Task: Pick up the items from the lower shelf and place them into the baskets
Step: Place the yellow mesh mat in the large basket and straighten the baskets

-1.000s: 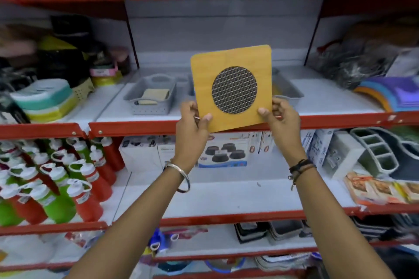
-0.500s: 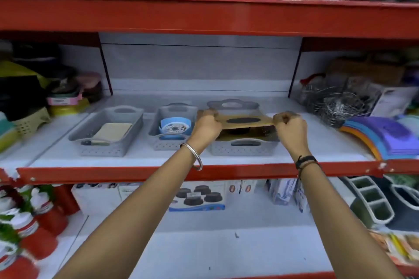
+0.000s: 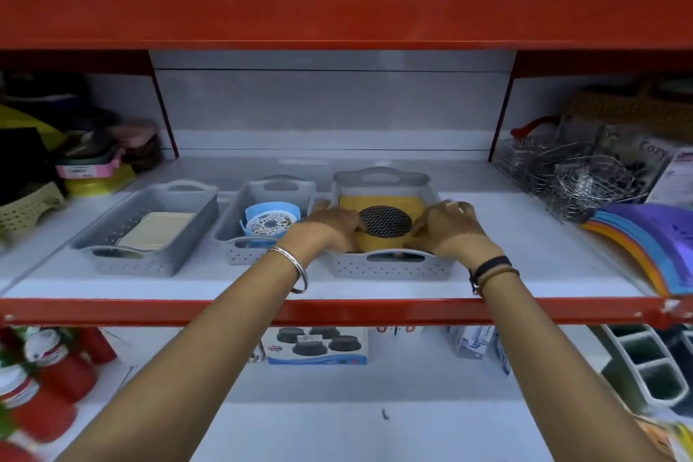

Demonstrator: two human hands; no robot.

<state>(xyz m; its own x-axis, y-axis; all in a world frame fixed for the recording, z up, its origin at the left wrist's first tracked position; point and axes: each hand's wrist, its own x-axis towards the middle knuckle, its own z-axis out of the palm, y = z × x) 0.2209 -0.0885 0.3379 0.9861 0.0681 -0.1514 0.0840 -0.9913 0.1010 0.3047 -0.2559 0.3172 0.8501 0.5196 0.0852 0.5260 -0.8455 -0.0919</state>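
Three grey perforated baskets stand in a row on the upper white shelf. A yellow wooden trivet (image 3: 378, 203) with a round black mesh centre lies inside the right basket (image 3: 390, 266). My left hand (image 3: 330, 225) grips its left edge and my right hand (image 3: 446, 225) its right edge. The middle basket (image 3: 240, 253) holds blue round coasters (image 3: 270, 220). A cream flat board (image 3: 155, 229) lies in the left basket (image 3: 131, 266).
Below the red shelf rail (image 3: 337, 311), the lower shelf has a boxed set (image 3: 317, 345), red bottles (image 3: 48, 379) at left and a white divided caddy (image 3: 648, 368) at right. Wire racks (image 3: 573, 176) and coloured mats (image 3: 648, 240) flank the baskets on the right.
Both hands carried the trivet up from in front of the shelf and lowered it flat into the right basket. The view has tilted upward toward the upper shelf.
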